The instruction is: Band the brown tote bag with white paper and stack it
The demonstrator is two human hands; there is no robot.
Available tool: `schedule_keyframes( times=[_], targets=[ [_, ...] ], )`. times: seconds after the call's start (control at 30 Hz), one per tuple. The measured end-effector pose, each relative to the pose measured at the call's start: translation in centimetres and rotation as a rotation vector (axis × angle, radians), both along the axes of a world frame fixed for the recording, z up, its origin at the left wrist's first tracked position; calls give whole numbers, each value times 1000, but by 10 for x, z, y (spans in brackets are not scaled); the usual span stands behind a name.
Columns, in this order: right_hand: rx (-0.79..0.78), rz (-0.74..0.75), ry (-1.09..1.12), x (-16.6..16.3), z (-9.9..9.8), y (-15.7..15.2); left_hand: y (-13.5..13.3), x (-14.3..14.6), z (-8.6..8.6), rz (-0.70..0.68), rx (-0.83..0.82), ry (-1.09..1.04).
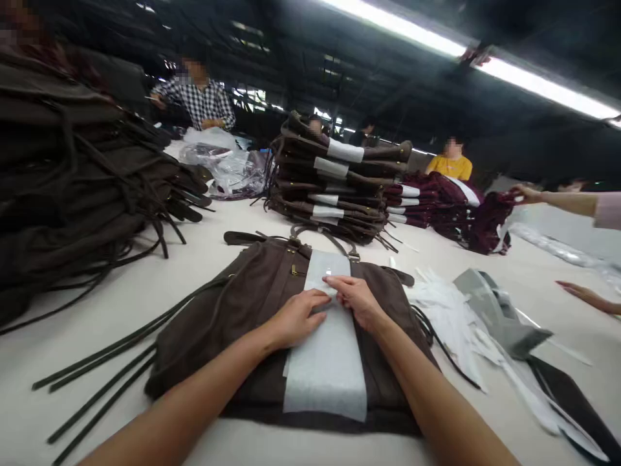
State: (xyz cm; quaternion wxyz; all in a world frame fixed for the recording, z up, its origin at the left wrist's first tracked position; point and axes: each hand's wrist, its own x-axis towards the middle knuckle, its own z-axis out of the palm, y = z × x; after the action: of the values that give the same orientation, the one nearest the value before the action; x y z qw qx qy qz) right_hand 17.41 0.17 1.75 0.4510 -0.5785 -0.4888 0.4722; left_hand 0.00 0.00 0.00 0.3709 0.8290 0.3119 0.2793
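A dark brown bag (262, 294) lies flat in front of me, handles away from me and thin straps trailing to the left. Around its middle runs a white paper band (325, 382). My left hand (301, 317) rests on the band, fingers stretched and thumb apart. Opposite it, my right hand (356, 299) touches the band with its index finger extended and the other fingers curled in. Whatever may be between its fingertips is too small to make out. A small shiny spot shows on the band just beyond them.
Dark bags (87, 175) are piled at left; banded brown bags (334, 181) stand behind. Maroon bags (436, 204) lie farther right, one touched by another person's hand (528, 194). White paper strips (449, 317) and a grey tape dispenser (499, 314) are at right. Other people stand beyond.
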Motion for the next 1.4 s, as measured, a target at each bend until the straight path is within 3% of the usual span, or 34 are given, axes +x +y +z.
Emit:
schedule_keyframes(
  times=[0.13, 0.3, 0.87, 1.1, 1.27, 1.4],
  targets=[
    [83, -36, -23, -3, -5, 8, 0, -1, -1, 8, -13, -5],
    [23, -81, 114, -3, 4, 3, 0, -2, -3, 91, -38, 4],
    [-60, 63, 216, -1, 13, -7, 5, -2, -6, 62, -49, -62],
    [25, 41, 82, -2, 8, -1, 6, 0, -3, 64, -71, -84],
    [254, -19, -139, 0, -9, 15, 9, 2, -3, 76, -100, -99],
    [285, -46, -269, 4, -23, 23, 11, 2, -5, 84, -133, -110]
  ],
)
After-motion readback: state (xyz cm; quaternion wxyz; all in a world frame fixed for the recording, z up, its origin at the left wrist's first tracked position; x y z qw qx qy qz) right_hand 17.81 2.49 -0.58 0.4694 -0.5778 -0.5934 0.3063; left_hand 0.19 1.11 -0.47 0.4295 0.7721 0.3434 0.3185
